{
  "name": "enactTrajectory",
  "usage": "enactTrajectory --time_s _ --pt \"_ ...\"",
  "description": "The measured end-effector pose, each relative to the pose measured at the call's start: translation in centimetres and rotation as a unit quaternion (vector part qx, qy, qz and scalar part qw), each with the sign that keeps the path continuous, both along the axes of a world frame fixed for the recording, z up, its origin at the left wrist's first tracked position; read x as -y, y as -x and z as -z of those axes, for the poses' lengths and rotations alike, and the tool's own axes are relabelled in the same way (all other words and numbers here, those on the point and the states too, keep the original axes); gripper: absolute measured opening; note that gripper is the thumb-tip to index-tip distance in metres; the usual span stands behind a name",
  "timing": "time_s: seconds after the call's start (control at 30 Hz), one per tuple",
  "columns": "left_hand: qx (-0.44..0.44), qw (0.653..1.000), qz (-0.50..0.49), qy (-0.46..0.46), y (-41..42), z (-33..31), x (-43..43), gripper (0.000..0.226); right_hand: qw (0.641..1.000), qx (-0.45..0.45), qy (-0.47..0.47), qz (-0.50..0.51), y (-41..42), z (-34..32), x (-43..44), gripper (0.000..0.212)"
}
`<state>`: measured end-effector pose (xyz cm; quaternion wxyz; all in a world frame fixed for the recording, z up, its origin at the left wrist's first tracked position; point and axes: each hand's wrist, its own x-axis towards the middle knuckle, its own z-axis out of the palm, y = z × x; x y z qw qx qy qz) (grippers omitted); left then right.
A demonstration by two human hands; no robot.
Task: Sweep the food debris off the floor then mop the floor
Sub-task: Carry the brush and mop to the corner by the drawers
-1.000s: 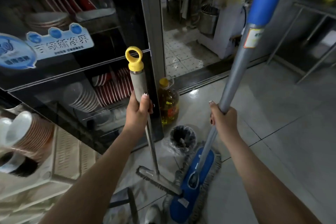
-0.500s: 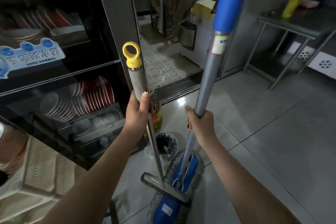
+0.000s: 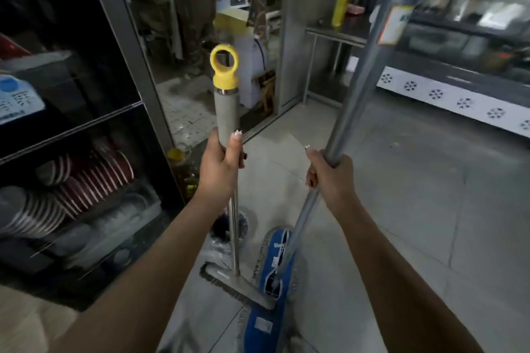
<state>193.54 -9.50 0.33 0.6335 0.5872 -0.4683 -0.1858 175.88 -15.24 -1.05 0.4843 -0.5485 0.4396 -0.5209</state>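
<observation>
while the left hand [image 3: 220,170] wraps the broom [image 3: 227,112] upright at frame centre, its head on the floor [image 3: 401,209] below, the right hand [image 3: 331,176] clamps the mop [image 3: 355,100], leaning toward upper right.

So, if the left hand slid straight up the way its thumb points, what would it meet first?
Probably the yellow ring cap atop the broom handle the left hand grips; only grey sleeve between.

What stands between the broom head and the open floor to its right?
The blue mop head lies against the right end of the broom head, between it and the open floor. Nothing else visible blocks it.
</observation>
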Motion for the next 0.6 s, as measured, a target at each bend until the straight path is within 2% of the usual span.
enactTrajectory --time_s 0.07,0.3,0.37,0.6 --pt "0.008 1.0 0.025 0.011 0.7 -0.1 -0.7 0.03 0.999 0.016 0.002 0.036 1.0 -0.7 -1.9 0.045" --pt "0.003 0.993 0.118 0.028 5.8 -0.6 -2.9 0.018 0.987 0.048 0.025 0.148 7.5 -2.9 -9.1 0.047" --pt "-0.02 0.988 0.149 0.032 7.7 -0.9 -3.8 0.017 0.98 0.059 0.042 0.186 9.6 -3.4 -11.6 0.048" --pt "-0.038 0.971 0.232 0.043 16.4 -2.1 -7.8 0.023 0.951 0.044 0.06 0.299 18.3 -5.4 -20.6 0.051"
